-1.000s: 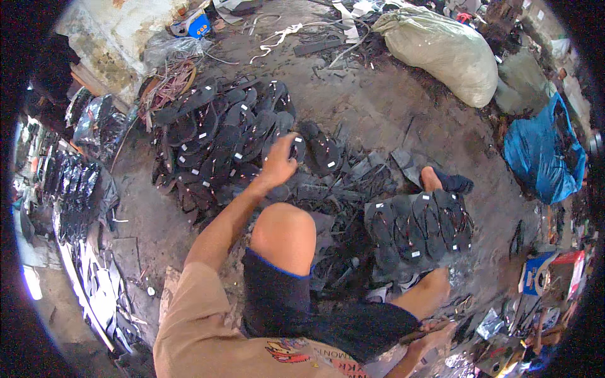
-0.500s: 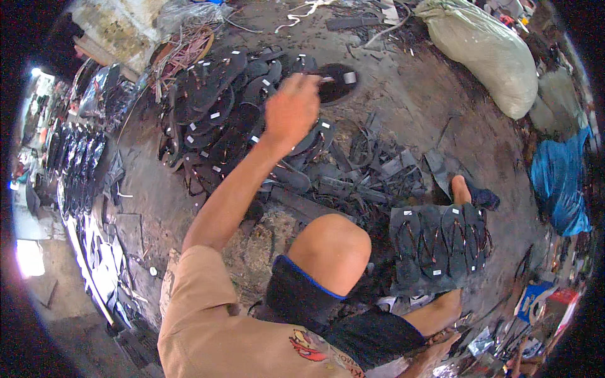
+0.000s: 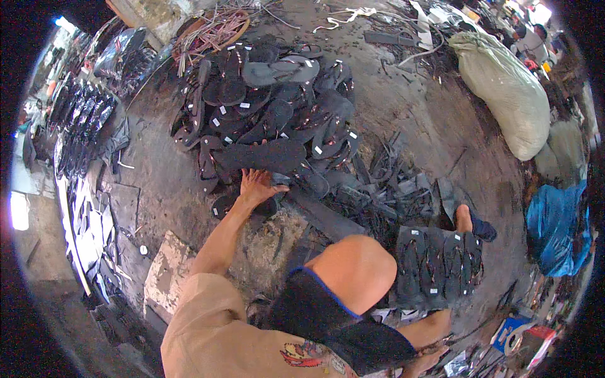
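My left hand [image 3: 257, 187] reaches to the near edge of a large heap of black flip-flops [image 3: 277, 69]. Its fingers are spread and the thumb points right. The fingertips touch a long black flip-flop [image 3: 265, 156] lying crosswise at the front of the heap; part of the fingers is hidden there. Many flip-flops carry small white labels. My right hand [image 3: 430, 360] shows only partly at the lower right, beside my bent leg, and its fingers are unclear. Past my knee lies a flat bundle of several black flip-flops [image 3: 435, 268] side by side.
Black strips and offcuts [image 3: 391, 189] lie right of the heap. A stuffed pale sack [image 3: 504, 94] and a blue plastic bag [image 3: 558, 230] stand at the right. Wrapped black bundles [image 3: 82, 126] are at the left. A round basket of thin strands [image 3: 211, 34] sits behind the heap.
My left hand has come back toward me from the far side of the heap to its near edge. The dark flip-flop it was at has left that far spot. The view has shifted.
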`<action>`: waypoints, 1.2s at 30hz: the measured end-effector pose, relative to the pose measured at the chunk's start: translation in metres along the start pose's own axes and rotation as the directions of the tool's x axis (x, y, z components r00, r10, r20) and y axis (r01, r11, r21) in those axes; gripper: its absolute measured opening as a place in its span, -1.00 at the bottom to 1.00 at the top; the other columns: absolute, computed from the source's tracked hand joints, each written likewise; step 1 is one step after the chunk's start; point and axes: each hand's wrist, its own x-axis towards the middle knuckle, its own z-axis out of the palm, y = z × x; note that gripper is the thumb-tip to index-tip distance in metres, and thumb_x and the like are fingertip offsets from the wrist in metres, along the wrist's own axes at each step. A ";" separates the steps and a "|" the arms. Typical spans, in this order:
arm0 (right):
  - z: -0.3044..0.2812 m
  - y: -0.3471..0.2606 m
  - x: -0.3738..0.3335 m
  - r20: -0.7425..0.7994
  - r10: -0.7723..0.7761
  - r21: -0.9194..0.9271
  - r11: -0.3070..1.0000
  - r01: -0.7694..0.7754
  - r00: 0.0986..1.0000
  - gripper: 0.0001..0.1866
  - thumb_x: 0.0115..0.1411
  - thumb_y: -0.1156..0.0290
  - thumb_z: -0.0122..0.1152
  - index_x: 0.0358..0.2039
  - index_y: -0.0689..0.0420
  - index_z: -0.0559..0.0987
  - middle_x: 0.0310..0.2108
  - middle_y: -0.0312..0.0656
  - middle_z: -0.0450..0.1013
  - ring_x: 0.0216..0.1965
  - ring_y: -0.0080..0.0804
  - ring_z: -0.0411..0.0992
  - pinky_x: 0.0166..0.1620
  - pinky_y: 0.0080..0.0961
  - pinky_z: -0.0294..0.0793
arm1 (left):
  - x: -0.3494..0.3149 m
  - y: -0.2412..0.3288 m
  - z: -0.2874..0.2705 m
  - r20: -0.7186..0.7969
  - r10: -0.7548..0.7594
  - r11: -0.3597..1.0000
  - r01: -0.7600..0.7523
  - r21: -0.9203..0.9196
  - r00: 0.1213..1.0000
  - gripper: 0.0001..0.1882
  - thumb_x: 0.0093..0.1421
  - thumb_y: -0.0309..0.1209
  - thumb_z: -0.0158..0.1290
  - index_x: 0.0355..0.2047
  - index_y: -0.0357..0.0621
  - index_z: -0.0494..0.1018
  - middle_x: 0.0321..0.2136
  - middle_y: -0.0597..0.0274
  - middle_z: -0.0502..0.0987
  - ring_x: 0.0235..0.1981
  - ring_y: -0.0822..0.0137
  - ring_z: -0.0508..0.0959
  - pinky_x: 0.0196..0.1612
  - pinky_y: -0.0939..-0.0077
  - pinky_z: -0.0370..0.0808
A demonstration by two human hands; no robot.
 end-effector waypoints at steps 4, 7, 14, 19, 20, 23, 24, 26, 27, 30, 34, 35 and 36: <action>-0.014 -0.024 -0.014 0.032 -0.084 -0.538 0.839 0.088 0.996 -0.44 0.50 0.26 -0.01 0.39 0.27 0.26 0.13 -0.07 0.52 -0.04 -0.38 0.51 -0.03 -0.40 0.57 | 0.016 0.020 -0.005 -0.045 -0.032 0.996 0.028 -0.083 0.998 0.30 -0.08 0.70 -0.06 0.41 -0.08 0.28 0.41 -0.26 0.17 0.49 -0.30 0.04 0.47 -0.44 -0.18; -0.017 -0.016 -0.003 0.041 -0.165 -0.632 0.760 0.153 0.985 -0.41 0.48 0.23 0.01 0.40 0.26 0.24 0.15 -0.02 0.50 -0.01 -0.29 0.51 -0.01 -0.31 0.56 | 0.034 0.027 -0.016 -0.134 -0.027 0.993 0.011 -0.119 0.991 0.34 -0.11 0.65 0.04 0.53 0.11 0.08 0.56 -0.15 -0.19 0.57 -0.20 -0.23 0.48 -0.41 -0.28; -0.047 -0.011 0.010 0.018 -0.170 -0.725 0.677 0.130 0.985 -0.34 0.44 0.16 0.06 0.43 0.22 0.20 0.19 0.10 0.45 0.06 -0.07 0.49 0.05 -0.11 0.54 | 0.114 0.051 -0.073 -0.017 -0.010 0.997 0.011 0.079 1.000 0.31 -0.08 0.70 -0.11 0.43 -0.06 0.28 0.44 -0.24 0.20 0.48 -0.27 0.10 0.45 -0.47 -0.20; -0.057 -0.001 0.022 0.019 -0.164 -0.754 0.645 0.121 0.986 -0.28 0.41 0.11 0.10 0.45 0.19 0.18 0.21 0.18 0.41 0.11 0.08 0.47 0.09 0.04 0.52 | 0.199 0.049 -0.107 -0.374 0.113 0.990 -0.070 0.126 0.921 0.30 -0.06 0.73 -0.17 0.36 -0.12 0.37 0.33 -0.23 0.35 0.41 -0.30 0.21 0.43 -0.52 -0.17; -0.061 0.001 0.024 0.020 -0.164 -0.757 0.642 0.122 0.986 -0.27 0.41 0.10 0.11 0.45 0.18 0.17 0.22 0.20 0.40 0.12 0.11 0.47 0.10 0.07 0.52 | 0.212 0.054 -0.116 -0.430 0.126 0.989 -0.081 0.120 0.894 0.30 -0.06 0.73 -0.17 0.36 -0.12 0.38 0.34 -0.23 0.34 0.42 -0.30 0.18 0.43 -0.52 -0.18; -0.078 0.015 0.035 0.032 -0.199 -0.773 0.616 0.150 0.979 -0.23 0.39 0.07 0.13 0.47 0.16 0.15 0.24 0.25 0.38 0.15 0.20 0.46 0.12 0.16 0.51 | 0.230 0.074 -0.134 -0.590 0.221 0.975 -0.175 0.134 0.777 0.31 -0.06 0.73 -0.17 0.37 -0.13 0.36 0.34 -0.22 0.34 0.44 -0.29 0.14 0.42 -0.54 -0.20; -0.086 0.020 0.038 0.050 -0.231 -0.781 0.597 0.182 0.972 -0.22 0.38 0.06 0.14 0.47 0.16 0.15 0.24 0.26 0.37 0.16 0.23 0.46 0.13 0.19 0.51 | 0.229 0.082 -0.137 -0.574 0.205 0.977 -0.132 0.166 0.793 0.22 0.00 0.65 -0.06 0.39 -0.07 0.36 0.35 -0.22 0.32 0.46 -0.25 0.10 0.45 -0.42 -0.13; -0.098 0.043 0.053 0.154 -0.371 -0.837 0.444 0.321 0.916 -0.26 0.40 0.08 0.12 0.44 0.19 0.20 0.23 0.25 0.38 0.16 0.23 0.46 0.13 0.18 0.51 | 0.234 0.057 -0.111 -0.658 0.220 0.971 -0.227 0.075 0.720 0.11 0.06 0.55 0.02 0.39 -0.03 0.36 0.34 -0.24 0.32 0.44 -0.23 0.15 0.47 -0.27 -0.04; -0.114 0.061 0.064 0.198 -0.439 -0.858 0.356 0.372 0.876 -0.29 0.40 0.09 0.12 0.43 0.21 0.22 0.22 0.24 0.39 0.16 0.23 0.45 0.13 0.18 0.51 | 0.235 0.054 -0.099 -0.697 0.227 0.956 -0.292 0.026 0.680 0.06 0.10 0.50 0.06 0.38 0.00 0.37 0.34 -0.25 0.32 0.43 -0.22 0.17 0.47 -0.20 0.01; -0.152 0.101 0.075 0.327 -0.594 -0.893 0.059 0.445 0.735 -0.35 0.42 0.12 0.10 0.38 0.26 0.29 0.21 0.22 0.41 0.16 0.23 0.45 0.12 0.17 0.52 | 0.183 0.074 -0.075 -0.678 0.360 0.919 -0.369 0.139 0.641 -0.21 0.21 0.23 0.17 0.31 0.05 0.45 0.25 -0.24 0.43 0.28 -0.22 0.40 0.28 -0.07 0.37; -0.087 0.068 0.067 0.177 -0.429 -0.738 0.538 0.408 0.886 -0.43 0.43 0.03 0.04 0.23 0.22 0.33 0.08 0.11 0.40 0.04 0.08 0.40 0.02 0.04 0.46 | 0.176 -0.001 -0.094 -0.680 0.505 0.848 -0.452 0.277 0.531 -0.59 0.34 -0.10 0.11 0.13 0.09 0.59 0.01 -0.01 0.65 -0.03 -0.09 0.67 -0.03 -0.03 0.62; -0.073 0.057 0.064 0.158 -0.380 -0.683 0.625 0.378 0.912 -0.44 0.43 0.01 0.03 0.19 0.21 0.33 0.04 0.08 0.39 0.01 0.04 0.39 -0.01 0.01 0.44 | 0.171 -0.005 -0.100 -0.612 0.493 0.866 -0.417 0.276 0.618 -0.64 0.35 -0.15 0.08 0.08 0.07 0.60 -0.05 0.03 0.67 -0.08 -0.06 0.68 -0.06 -0.02 0.62; -0.070 0.045 0.053 0.104 -0.343 -0.641 0.694 0.327 0.933 -0.45 0.43 -0.01 0.01 0.16 0.20 0.34 0.01 0.05 0.39 -0.02 0.00 0.38 -0.03 -0.02 0.43 | 0.161 0.024 -0.124 -0.540 0.493 0.869 -0.417 0.266 0.682 -0.68 0.36 -0.21 0.06 0.04 0.04 0.62 -0.11 0.08 0.70 -0.13 -0.03 0.70 -0.09 -0.02 0.63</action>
